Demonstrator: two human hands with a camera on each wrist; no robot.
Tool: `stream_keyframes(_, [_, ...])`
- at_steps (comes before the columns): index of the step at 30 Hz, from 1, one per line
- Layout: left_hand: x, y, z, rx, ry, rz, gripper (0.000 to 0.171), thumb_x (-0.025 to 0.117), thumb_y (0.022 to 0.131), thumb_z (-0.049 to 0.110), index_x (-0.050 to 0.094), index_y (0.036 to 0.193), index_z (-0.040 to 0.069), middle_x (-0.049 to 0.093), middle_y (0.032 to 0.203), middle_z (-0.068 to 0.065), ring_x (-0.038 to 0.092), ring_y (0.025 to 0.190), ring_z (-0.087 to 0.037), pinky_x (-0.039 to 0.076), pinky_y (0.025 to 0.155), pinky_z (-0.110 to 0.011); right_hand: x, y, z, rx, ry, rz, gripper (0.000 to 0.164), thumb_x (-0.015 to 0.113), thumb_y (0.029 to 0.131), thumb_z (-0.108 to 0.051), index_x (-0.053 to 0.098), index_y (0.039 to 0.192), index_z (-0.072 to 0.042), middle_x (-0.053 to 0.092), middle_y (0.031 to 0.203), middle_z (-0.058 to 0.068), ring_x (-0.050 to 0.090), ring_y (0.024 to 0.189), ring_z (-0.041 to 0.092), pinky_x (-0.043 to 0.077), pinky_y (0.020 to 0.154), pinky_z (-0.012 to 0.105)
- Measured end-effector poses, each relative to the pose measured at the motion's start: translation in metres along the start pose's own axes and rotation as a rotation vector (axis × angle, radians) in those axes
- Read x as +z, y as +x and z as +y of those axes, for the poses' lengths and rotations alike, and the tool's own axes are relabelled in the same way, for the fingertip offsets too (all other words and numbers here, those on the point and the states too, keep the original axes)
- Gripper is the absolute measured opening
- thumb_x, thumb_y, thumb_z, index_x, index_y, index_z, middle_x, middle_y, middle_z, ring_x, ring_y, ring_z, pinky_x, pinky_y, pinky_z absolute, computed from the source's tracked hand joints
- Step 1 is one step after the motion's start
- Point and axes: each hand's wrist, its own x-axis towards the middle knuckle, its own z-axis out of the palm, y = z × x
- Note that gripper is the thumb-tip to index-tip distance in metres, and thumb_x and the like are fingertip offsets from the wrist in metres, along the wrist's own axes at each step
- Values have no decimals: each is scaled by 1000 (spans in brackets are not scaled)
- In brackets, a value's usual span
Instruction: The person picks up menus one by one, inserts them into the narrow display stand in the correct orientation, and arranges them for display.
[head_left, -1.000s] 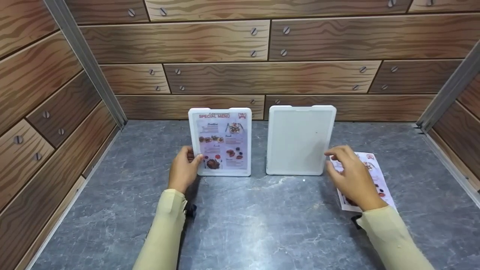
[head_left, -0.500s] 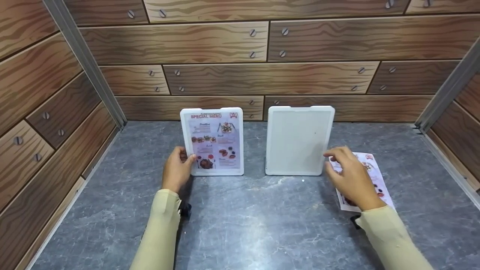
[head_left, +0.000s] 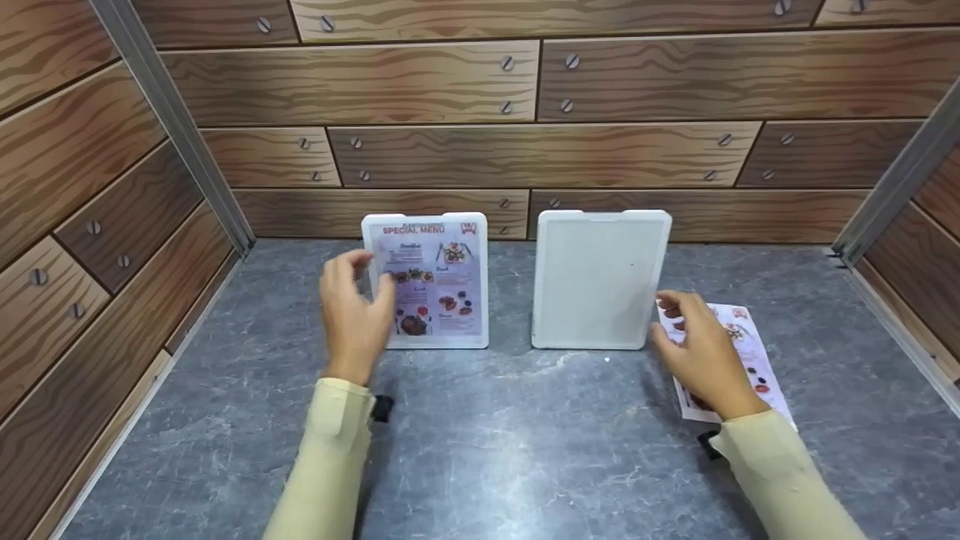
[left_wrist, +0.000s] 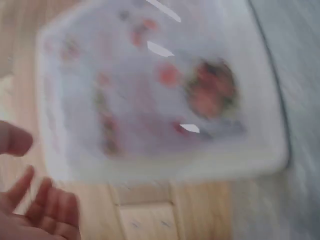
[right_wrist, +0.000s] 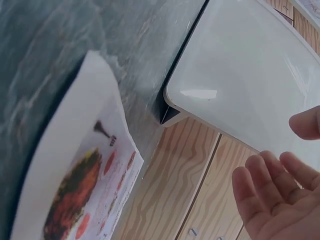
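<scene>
A white-framed menu stand (head_left: 435, 285) printed "SPECIAL MENU" stands upright left of centre. My left hand (head_left: 352, 315) is beside its left edge, holding nothing. The left wrist view is blurred, but shows the left fingers (left_wrist: 57, 205) apart from the menu stand's rim. To the right stands a second white stand (head_left: 600, 281) with a blank front. My right hand (head_left: 705, 360) hovers by its right edge, thumb and fingers parted. In the right wrist view the right fingertips (right_wrist: 255, 170) overlap the blank stand's edge. Under the right hand lies a loose menu sheet (head_left: 754, 360).
Both stands rest on a grey marbled table (head_left: 480, 450), with a gap between them. Behind rises a wood-plank patterned wall (head_left: 450, 82), and similar panels close in the left and right sides. In the right wrist view, the menu sheet (right_wrist: 95, 165) curls up at its edge.
The menu stand slid left with my left hand gripping it. Since then the left hand has let go and lifted a little. The right hand has barely moved.
</scene>
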Motion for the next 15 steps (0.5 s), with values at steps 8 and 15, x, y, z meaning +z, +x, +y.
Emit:
stream_keyframes(8, [42,-33,39,110,-214,-353,17,67,91,-1,67,108,1,65,102,-9,61,91,-17,54,81,-31,1,2,2,47,31,-86,46,63,98,-4,51,142,6,56,127,24,57,116,40,53,92,56])
stream_keyframes(15, [80,-56,39,-107,-269,-597,36,68,92,1,62,127,1,66,118,-13,66,107,-27,55,95,-40,4,-1,4,100,66,-144,52,63,98,-4,45,145,9,55,130,27,56,119,42,50,96,56])
